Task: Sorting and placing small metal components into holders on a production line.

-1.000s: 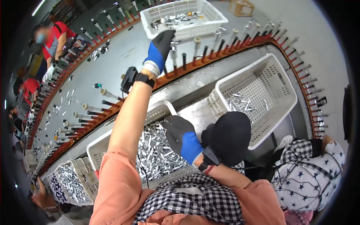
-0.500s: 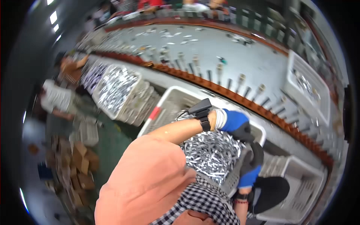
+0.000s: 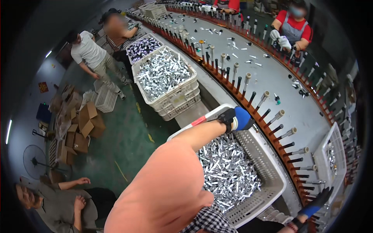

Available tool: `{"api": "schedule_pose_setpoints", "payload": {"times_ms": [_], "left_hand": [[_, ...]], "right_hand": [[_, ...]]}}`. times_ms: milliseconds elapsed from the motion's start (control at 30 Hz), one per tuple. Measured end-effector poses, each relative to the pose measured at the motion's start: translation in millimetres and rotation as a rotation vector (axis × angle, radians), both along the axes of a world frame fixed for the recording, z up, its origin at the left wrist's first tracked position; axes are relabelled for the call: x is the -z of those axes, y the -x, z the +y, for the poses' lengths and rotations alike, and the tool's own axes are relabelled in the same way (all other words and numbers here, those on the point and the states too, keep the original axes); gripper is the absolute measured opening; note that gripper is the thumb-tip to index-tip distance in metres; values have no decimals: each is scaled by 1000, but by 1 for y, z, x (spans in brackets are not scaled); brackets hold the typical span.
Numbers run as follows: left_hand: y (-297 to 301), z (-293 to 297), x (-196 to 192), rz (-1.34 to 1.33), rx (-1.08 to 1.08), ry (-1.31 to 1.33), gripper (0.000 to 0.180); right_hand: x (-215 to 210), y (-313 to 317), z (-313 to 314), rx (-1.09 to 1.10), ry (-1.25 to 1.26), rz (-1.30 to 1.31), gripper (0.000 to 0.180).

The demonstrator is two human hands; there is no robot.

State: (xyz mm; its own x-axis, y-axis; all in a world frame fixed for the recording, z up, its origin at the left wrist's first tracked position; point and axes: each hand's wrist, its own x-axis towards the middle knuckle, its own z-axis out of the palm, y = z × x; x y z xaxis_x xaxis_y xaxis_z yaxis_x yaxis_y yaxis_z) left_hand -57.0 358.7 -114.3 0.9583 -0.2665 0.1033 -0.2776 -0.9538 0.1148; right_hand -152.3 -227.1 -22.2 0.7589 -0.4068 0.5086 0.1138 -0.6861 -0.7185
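Left hand (image 3: 244, 119) at the bench (image 3: 268, 79) edge nearest us, fingers hidden, grip impossible to tell! Right hand (image 3: 319, 202) stretched open, farther along that edge. Silvery metal pieces (image 3: 233, 171) heap in the white crate (image 3: 268, 155) alongside, red strip (image 3: 199, 120) on its rim; cartons (image 3: 87, 120) crowd the green floor (image 3: 124, 143).

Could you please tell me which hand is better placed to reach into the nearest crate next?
Probably the left hand: it appears at the edge of the crate, while the right hand is farther off, near the white basket.

Green floor (image 3: 110, 134), grey wall (image 3: 25, 105), glowing white tube light (image 3: 9, 132)
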Motion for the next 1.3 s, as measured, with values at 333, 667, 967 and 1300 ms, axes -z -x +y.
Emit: {"api": "schedule_pose_setpoints", "payload": {"times_ms": [333, 667, 967, 1300], "left_hand": [[-30, 8, -9, 219, 107, 13, 45], [-42, 9, -15, 224, 165, 166, 36], [-33, -3, -26, 224, 270, 181, 38], [-28, 2, -19, 225, 188, 263, 38]], "right_hand": [[-5, -127, 42, -534, -598, 352, 47], [-5, -23, 171, -542, 38, 202, 25], [-45, -16, 88, -21, 146, -259, 37], [-35, -68, 121, -245, -476, 355, 42]]}}
